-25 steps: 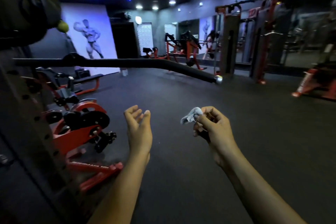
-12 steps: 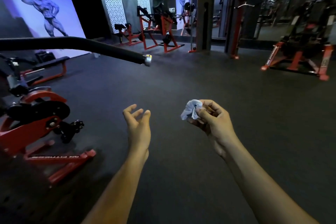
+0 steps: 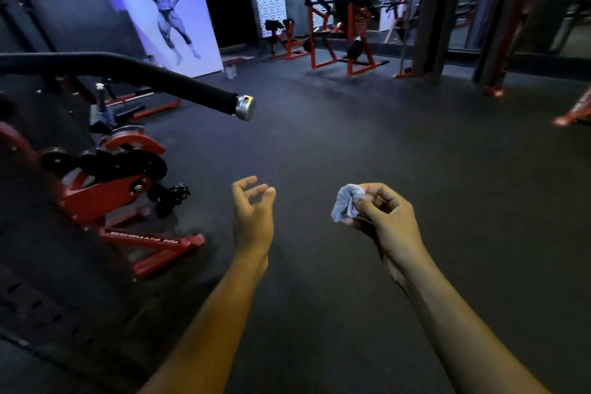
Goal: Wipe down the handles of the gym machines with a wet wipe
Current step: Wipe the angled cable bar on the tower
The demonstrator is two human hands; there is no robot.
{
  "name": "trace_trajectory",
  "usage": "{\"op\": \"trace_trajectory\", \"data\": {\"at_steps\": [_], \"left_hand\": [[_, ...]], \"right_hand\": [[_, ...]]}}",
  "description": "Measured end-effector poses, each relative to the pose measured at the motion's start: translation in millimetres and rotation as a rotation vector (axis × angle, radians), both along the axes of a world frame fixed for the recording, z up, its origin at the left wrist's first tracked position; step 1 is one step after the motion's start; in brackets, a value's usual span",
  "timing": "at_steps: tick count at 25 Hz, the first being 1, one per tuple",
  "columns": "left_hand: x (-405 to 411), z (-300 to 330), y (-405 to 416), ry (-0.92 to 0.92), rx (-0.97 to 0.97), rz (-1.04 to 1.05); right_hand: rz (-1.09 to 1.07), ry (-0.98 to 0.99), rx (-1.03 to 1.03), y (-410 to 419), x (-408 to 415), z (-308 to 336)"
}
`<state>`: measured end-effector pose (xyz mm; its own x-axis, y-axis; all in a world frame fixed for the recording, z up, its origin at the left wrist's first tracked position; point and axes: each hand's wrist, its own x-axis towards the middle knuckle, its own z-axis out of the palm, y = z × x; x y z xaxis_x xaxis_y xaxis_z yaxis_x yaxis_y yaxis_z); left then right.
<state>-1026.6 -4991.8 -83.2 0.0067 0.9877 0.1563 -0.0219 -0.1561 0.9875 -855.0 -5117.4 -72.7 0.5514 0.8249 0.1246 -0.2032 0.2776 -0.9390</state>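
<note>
A crumpled pale blue wet wipe (image 3: 347, 202) is pinched between the thumb and fingers of my right hand (image 3: 383, 217), held out over the dark floor. My left hand (image 3: 252, 211) hovers beside it, fingers loosely curled and holding nothing. A long black padded handle bar (image 3: 144, 75) with a silver end cap (image 3: 245, 107) reaches in from the left, above and to the left of my left hand. Neither hand touches the bar.
A red and black weight machine (image 3: 121, 182) with a red floor frame stands at the left. More red machines (image 3: 342, 25) line the far wall by mirrors. Dark upright columns (image 3: 435, 9) rise at the upper right. Dark rubber floor (image 3: 399, 137) lies ahead.
The view has tilted down and swung left, so the bar's end sits lower and nearer. Both hands keep their pose; the right still pinches the wipe.
</note>
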Motion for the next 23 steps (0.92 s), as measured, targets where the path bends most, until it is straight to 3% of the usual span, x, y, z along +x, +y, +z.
{"op": "trace_trajectory", "data": {"at_steps": [11, 16, 23], "left_hand": [[38.0, 4.0, 127.0, -0.091, -0.065, 0.1], [57.7, 14.0, 172.0, -0.064, -0.061, 0.146], [45.4, 12.9, 224.6, 0.004, -0.075, 0.41]], "right_hand": [[0.132, -0.247, -0.022, 155.1, 53.5, 11.9], [0.187, -0.264, -0.027, 210.7, 70.3, 9.1], [0.491, -0.212, 0.079, 296.9, 72.8, 10.2]]}}
